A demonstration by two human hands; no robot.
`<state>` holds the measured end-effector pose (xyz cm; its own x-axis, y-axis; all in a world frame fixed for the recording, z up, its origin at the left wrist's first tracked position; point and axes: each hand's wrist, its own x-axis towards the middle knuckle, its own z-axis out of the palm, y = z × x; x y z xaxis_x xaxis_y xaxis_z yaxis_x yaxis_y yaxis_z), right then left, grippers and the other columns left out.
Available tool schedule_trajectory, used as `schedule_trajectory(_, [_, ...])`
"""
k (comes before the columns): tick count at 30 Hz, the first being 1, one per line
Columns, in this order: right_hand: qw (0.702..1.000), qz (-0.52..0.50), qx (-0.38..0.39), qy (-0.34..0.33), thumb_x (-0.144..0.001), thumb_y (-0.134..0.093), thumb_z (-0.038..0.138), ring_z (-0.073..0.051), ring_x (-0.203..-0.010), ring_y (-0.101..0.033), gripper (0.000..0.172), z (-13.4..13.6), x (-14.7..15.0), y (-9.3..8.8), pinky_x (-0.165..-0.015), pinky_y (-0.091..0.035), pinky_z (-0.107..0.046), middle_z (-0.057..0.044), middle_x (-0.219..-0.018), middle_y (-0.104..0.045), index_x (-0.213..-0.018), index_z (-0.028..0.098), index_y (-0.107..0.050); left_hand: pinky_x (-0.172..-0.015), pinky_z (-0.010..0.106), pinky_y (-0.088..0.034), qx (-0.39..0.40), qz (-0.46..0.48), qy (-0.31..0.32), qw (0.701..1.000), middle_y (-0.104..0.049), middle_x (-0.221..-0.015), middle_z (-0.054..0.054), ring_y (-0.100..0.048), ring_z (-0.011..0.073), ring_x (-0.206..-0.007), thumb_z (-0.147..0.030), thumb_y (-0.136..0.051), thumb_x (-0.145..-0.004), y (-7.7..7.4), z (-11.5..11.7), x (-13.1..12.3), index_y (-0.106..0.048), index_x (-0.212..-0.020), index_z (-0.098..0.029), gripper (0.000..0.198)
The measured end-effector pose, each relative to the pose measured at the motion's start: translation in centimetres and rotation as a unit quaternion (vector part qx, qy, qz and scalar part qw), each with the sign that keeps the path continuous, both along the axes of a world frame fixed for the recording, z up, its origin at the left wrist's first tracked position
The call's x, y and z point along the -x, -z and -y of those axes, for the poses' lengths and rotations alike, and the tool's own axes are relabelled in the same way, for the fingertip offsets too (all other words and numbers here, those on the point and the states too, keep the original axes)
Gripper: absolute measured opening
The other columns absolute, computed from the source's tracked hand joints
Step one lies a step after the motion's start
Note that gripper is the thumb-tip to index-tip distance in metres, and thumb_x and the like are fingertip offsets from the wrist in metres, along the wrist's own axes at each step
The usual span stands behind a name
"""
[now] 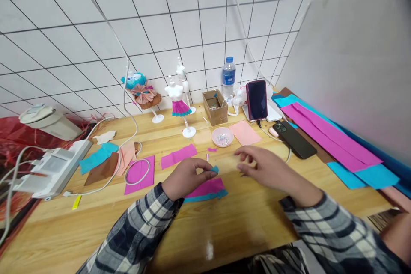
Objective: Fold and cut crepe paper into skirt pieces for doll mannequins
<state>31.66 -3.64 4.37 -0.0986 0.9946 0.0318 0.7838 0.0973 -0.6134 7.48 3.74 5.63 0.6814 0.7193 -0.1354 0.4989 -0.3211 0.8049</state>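
Note:
Between thumb and forefinger, my left hand pinches a small scrap of blue crepe paper. Below it on the table lies a magenta paper strip with a blue edge, partly hidden by that hand. My right hand hovers to the right, its fingers apart and nothing visible in them. Just beyond the hands are a pink dish of small shiny bits, a tiny magenta scrap and a peach paper sheet. A small dress form wears a magenta skirt with a blue hem.
A cardboard box, a water bottle and a propped phone stand at the back. Another phone and long crepe sheets lie right. A power strip, a white cable and paper pieces occupy the left.

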Motion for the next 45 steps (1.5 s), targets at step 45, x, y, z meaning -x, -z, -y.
schedule_trajectory(45, [0.972, -0.208, 0.092, -0.057, -0.099, -0.027, 0.046, -0.014, -0.065, -0.053, 0.033, -2.5, 11.2, 4.6, -0.06, -0.035, -0.025, 0.002, -0.069, -0.056, -0.091, 0.022, -0.048, -0.056, 0.023, -0.033, 0.265, 0.253, -0.245, 0.898, -0.054, -0.058, -0.001, -0.044, 0.0102, -0.056, -0.045, -0.066, -0.078, 6.4, 1.7, 4.3, -0.072, -0.103, -0.013, 0.041])
